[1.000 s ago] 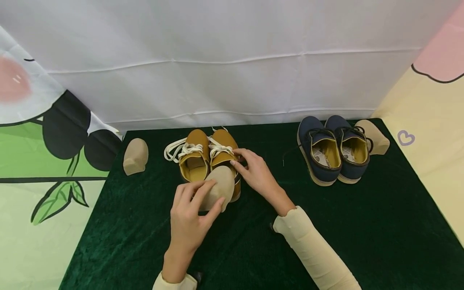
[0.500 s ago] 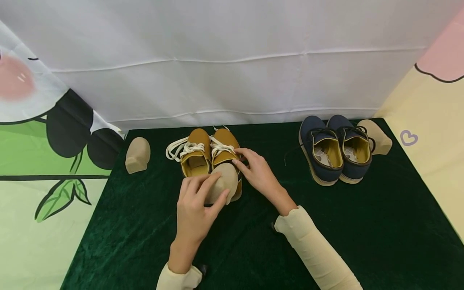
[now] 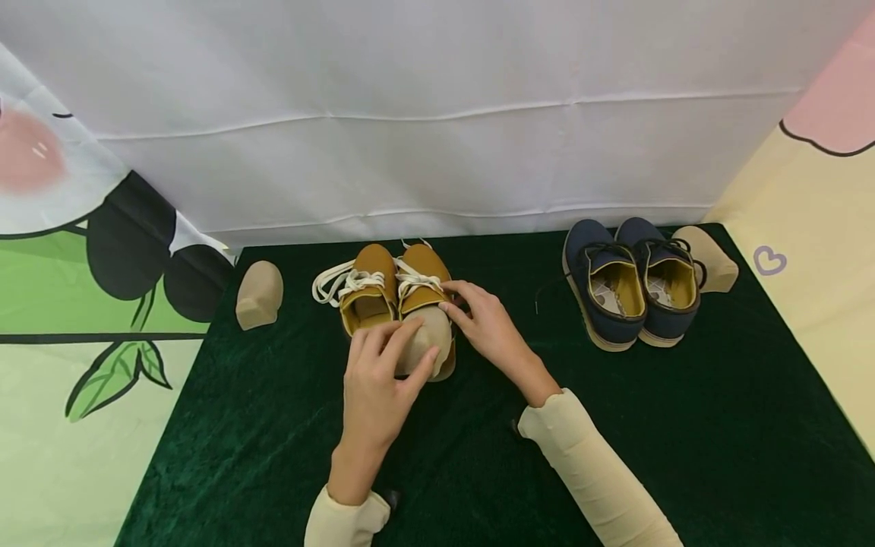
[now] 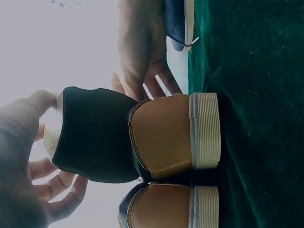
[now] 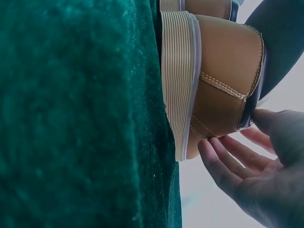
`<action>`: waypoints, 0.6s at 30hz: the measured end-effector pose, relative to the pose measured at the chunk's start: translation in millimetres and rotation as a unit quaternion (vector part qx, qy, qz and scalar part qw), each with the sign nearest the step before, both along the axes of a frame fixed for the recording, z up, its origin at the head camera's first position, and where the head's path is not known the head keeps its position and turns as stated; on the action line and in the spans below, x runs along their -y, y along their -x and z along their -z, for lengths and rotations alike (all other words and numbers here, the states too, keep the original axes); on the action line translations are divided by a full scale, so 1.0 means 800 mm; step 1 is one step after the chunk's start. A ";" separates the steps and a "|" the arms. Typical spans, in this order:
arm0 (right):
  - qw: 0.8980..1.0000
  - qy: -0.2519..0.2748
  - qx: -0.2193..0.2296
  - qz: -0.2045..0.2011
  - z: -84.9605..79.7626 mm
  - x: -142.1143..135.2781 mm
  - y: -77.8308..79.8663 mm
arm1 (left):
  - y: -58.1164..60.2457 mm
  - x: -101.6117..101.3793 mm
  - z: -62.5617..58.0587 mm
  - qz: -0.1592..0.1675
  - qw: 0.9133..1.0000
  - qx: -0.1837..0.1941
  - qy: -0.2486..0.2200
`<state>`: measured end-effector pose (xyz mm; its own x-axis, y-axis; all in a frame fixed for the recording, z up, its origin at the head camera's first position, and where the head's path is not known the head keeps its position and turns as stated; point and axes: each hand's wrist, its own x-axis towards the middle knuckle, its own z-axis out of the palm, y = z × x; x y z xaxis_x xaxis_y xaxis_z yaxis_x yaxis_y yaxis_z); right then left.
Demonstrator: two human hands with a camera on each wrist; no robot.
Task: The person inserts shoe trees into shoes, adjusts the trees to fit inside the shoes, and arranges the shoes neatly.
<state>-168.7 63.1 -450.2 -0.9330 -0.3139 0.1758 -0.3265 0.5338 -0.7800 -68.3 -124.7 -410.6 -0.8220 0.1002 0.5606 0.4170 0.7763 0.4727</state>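
My left hand [image 3: 377, 386] pinches a beige moulded shoe insert [image 3: 427, 339] between thumb and fingers. One end of the insert reaches into the opening of the right-hand tan lace-up shoe [image 3: 425, 264]; the rest stands out over the heel. In the left wrist view the insert's shaded side [image 4: 95, 135] looks dark above the collar. My right hand [image 3: 494, 327] holds that shoe at its right side, thumb at the collar and fingers along the upper [image 5: 228, 52]. The other tan shoe [image 3: 372, 264], with white laces, stands close on its left.
A second beige insert [image 3: 260, 295] lies at the far left of the green cloth [image 3: 225, 425]. At the right stand two navy lace-up shoes [image 3: 601, 258], with another beige piece [image 3: 711, 258] beside them. A white fabric wall [image 3: 437, 167] rises behind the back edge.
My left hand has moved forward and slightly right, bringing the insert from above the heel further into the shoe opening. The right hand keeps its place on the shoe.
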 end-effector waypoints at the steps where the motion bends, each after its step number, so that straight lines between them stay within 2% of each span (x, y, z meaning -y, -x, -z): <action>1: 1.000 0.000 0.001 -0.001 0.000 0.000 0.000 | 0.001 0.000 0.000 -0.001 1.000 0.001 0.002; 9: 1.000 -0.002 0.007 -0.006 -0.002 -0.002 0.000 | 0.006 -0.006 -0.002 -0.013 1.000 -0.002 0.014; 18: 1.000 -0.001 0.004 -0.006 -0.002 -0.003 0.001 | 0.007 -0.014 -0.003 -0.029 0.999 0.016 0.007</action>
<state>-169.2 65.5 -448.8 -0.9302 -0.3263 0.1679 -0.3275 0.5315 -0.7812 -73.9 -113.6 -408.3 -0.8443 0.0585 0.5327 0.3553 0.8052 0.4748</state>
